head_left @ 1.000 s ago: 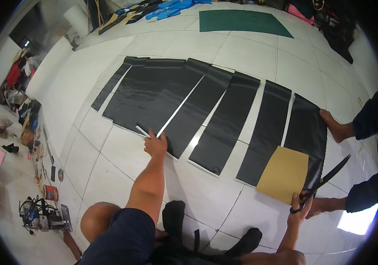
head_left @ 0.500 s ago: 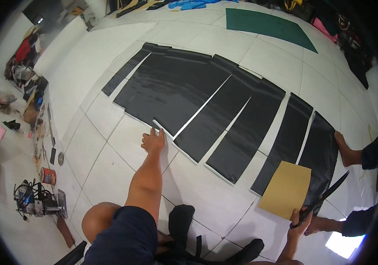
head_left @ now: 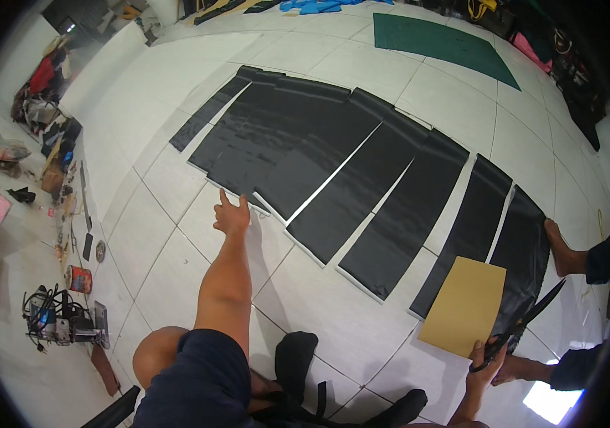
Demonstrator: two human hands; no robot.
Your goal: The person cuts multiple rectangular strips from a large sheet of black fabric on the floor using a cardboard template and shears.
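Observation:
Several black sheet pieces [head_left: 269, 139], glossy and cut into panels and strips, lie side by side on the tiled floor with white edges showing. My left hand [head_left: 232, 215] is at the near edge of the widest piece, fingers apart and nothing held. Down at the lower right, my right hand [head_left: 485, 365] is closed round large black scissors [head_left: 527, 319], whose blades point up and to the right. A tan rectangular card [head_left: 464, 303] touches the same hand at its lower corner and covers part of the two rightmost black strips [head_left: 472, 203].
Another person's bare feet [head_left: 567, 250] stand against the right side of the black strips. A green sheet [head_left: 447, 46] lies farther back. To the left are a corded power tool [head_left: 59, 317], a round tin [head_left: 78, 279] and scattered clutter. My black-socked feet [head_left: 295, 364] are below.
My left hand has shifted left along the near edge of the wide black piece, its fingers spreading. The right hand keeps the scissors and card in nearly the same place.

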